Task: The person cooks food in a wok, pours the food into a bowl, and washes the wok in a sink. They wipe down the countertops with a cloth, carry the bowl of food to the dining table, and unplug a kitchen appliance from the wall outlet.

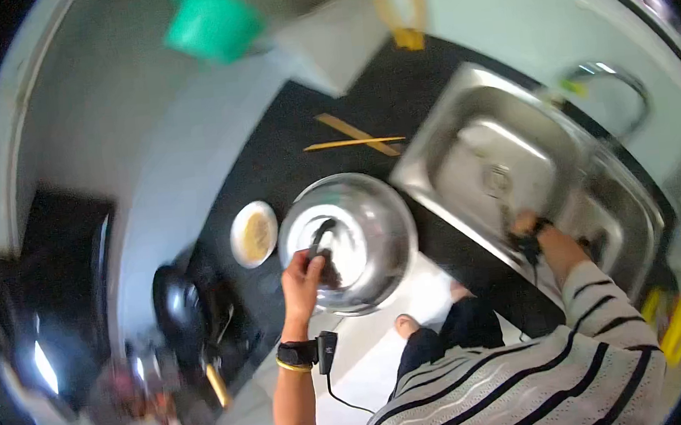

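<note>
We are at the counter (280, 165) with our two hands apart, the left over the big steel bowl (391, 232) and the right down in the sink (454, 170). Our left hand (302, 285) is closed in a narrow pinch, thumb against fingers, around a dark piece (323, 232) that points away from us over the bowl's bright middle; we cannot tell what it is, nor whether its tip touches the steel. Our right hand (526, 224) is low on the near side of the sink basin, and its fingers are too blurred for us to tell whether they grip anything. We judge the step in hand to be handling the dark piece at the bowl while the other hand is busy in the sink. As we read it, the next move calls for a steady pinch on that piece and some care with the bowl, whose near edge seems to overhang the counter's front. A white dish (237, 238) with yellowish contents sits just beside the bowl on its left, and crossed yellow strips (354, 140) lie beyond it. As for writing, the black wrist device (329, 355) carries a small pale mark too tiny to read, and we can make out no brand or label elsewhere.
</note>
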Demonstrator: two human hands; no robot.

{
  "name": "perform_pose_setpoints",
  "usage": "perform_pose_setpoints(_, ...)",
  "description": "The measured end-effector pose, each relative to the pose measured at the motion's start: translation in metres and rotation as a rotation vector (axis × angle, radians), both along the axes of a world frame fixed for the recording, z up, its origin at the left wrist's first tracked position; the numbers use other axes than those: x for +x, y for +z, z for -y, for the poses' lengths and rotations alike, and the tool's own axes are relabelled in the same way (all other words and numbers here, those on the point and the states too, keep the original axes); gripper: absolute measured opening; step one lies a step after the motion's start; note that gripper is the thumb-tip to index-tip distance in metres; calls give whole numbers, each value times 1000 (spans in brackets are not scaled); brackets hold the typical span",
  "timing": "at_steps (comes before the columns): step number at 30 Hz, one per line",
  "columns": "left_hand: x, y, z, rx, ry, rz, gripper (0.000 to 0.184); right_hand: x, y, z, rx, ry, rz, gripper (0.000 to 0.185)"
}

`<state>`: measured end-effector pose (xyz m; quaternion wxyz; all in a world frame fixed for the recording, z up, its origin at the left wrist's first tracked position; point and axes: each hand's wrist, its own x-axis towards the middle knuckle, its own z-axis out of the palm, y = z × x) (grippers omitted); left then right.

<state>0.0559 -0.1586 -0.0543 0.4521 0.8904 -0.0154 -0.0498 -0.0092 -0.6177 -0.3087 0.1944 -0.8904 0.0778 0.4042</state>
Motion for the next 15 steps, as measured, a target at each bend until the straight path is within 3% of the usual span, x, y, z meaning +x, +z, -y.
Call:
perform_pose_setpoints(2,-13,15,-6,22,75,43,21,23,10,5,179,-25,-215,45)
perform_pose_setpoints(4,-21,22,-9,92,180,70,21,49,-12,10,-29,-59,-259,50)
perform_pose_setpoints(5,-31,24,-13,117,254,106,21,57,-130,51,31,307,-193,43)
perform_pose_setpoints(7,-32,38,-16,217,355,-14,21,76,-350,127,71,1038,207,32)
perform_pose_setpoints(8,-38,39,-12,258,397,11,20,97,-469,149,-120,564,-69,29)
perform_pose_setpoints(11,-66,22,-18,254,598,80,13,121,-280,98,311,-268,-68,23)
perform_pose_setpoints(14,-81,-18,1,184,717,197,6,118,-226,96,707,-694,8,32)
perform_pose_setpoints(15,-84,-11,30,327,605,4,27,126,-216,111,683,-703,-103,29)
